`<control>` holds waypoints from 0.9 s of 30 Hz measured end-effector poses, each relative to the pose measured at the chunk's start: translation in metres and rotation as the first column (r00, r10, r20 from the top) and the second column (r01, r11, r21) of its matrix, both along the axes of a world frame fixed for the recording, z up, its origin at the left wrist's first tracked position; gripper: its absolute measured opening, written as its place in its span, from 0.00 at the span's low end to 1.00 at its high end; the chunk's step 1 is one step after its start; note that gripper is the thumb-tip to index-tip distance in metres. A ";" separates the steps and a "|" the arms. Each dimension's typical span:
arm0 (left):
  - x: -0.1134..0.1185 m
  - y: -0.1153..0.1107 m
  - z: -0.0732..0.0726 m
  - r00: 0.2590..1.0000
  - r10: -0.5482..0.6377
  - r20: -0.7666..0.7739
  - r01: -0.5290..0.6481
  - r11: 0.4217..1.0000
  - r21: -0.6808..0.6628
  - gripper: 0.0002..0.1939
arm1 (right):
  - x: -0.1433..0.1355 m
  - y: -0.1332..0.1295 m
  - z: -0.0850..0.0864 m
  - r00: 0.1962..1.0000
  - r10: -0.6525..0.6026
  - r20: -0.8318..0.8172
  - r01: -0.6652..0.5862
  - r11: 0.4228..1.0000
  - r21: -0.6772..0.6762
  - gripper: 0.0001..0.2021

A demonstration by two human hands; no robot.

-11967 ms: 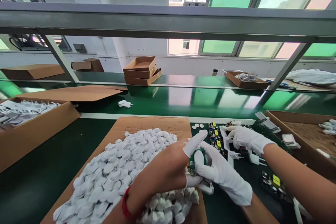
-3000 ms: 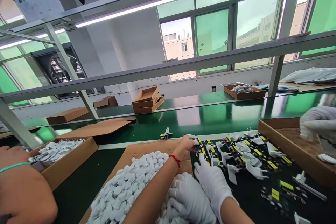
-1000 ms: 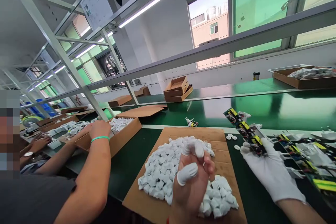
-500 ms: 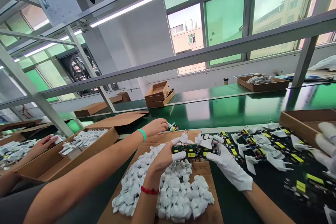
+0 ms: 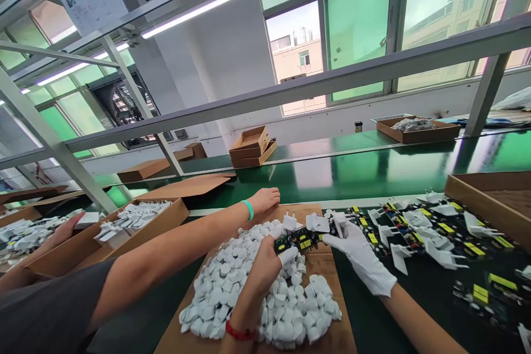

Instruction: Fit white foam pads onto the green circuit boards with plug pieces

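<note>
My left hand (image 5: 267,265), with a red bracelet and white finger covers, is closed on a circuit board (image 5: 305,240) with yellow-taped parts. A white plug piece with two pins (image 5: 291,221) stands up at this board. My right hand (image 5: 359,254), in a white glove, pinches the end of another board, which has a white plug piece (image 5: 317,222) attached. Its fingers partly hide that board, and the two boards meet or overlap between my hands. Under them a heap of small white plastic caps (image 5: 232,282) lies on a cardboard sheet (image 5: 344,327).
Many boards with white plug pieces (image 5: 440,221) spread across the right. A co-worker's arm with a green wristband (image 5: 182,243) reaches in from the left, near the heap. A carton of white parts (image 5: 174,215) stands left, another carton (image 5: 468,191) right. The green belt (image 5: 365,177) runs behind.
The co-worker's hand has moved right, and the board near it no longer shows. My left hand has shifted slightly right and lower, tilting its board. The gloved hand holds nearly the same place.
</note>
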State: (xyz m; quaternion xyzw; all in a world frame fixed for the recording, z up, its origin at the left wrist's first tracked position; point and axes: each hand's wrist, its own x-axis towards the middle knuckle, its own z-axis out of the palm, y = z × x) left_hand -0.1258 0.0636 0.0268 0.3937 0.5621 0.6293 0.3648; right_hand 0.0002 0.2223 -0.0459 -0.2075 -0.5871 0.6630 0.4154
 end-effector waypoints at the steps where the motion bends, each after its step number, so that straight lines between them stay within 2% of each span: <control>1: 0.000 -0.002 0.001 0.999 -0.038 0.030 0.038 0.999 -0.013 0.18 | 0.005 -0.002 0.002 0.999 0.050 -0.020 -0.051 0.998 -0.021 0.19; 5: 0.007 -0.011 0.007 0.968 -0.185 0.171 0.198 0.978 -0.063 0.23 | 0.024 -0.015 0.013 0.967 0.225 -0.120 -0.238 0.966 -0.103 0.22; 8: 0.014 -0.014 0.008 0.947 -0.210 0.244 0.236 0.968 -0.084 0.24 | 0.028 -0.016 0.018 0.957 0.234 -0.169 -0.259 0.955 -0.146 0.23; 11: 0.016 -0.015 0.007 0.962 -0.113 0.250 0.144 0.984 -0.109 0.23 | 0.023 -0.003 0.020 0.961 0.013 -0.277 -0.075 0.973 -0.216 0.21; 13: 0.016 -0.014 0.005 0.966 -0.028 0.257 0.066 0.988 -0.141 0.24 | 0.019 0.007 0.019 0.924 -0.168 -0.344 0.079 0.963 -0.258 0.22; 15: 0.015 -0.012 0.003 0.960 0.025 0.279 0.026 0.984 -0.177 0.25 | 0.016 0.010 0.017 0.894 -0.241 -0.378 0.147 0.954 -0.261 0.24; 17: 0.016 -0.008 0.001 0.961 0.056 0.272 -0.002 0.981 -0.195 0.24 | 0.012 0.006 0.015 0.920 -0.159 -0.358 0.093 0.977 -0.193 0.25; 19: 0.018 -0.005 0.000 0.973 0.086 0.213 -0.046 0.981 -0.187 0.23 | 0.006 -0.005 0.013 0.960 0.007 -0.281 -0.031 0.996 -0.083 0.25; 21: 0.019 -0.002 0.000 0.983 0.111 0.147 -0.086 0.982 -0.166 0.23 | 0.000 -0.016 0.011 0.973 0.129 -0.189 -0.132 0.991 -0.001 0.26; 23: 0.020 -0.002 0.000 0.989 0.102 0.110 -0.086 0.987 -0.137 0.25 | -0.003 -0.023 0.010 0.978 0.161 -0.134 -0.157 0.987 0.038 0.26; 27: 0.016 -0.002 -0.002 0.996 0.006 0.088 0.001 0.996 -0.087 0.25 | 0.000 -0.023 0.010 0.989 0.129 -0.070 -0.123 0.990 0.073 0.20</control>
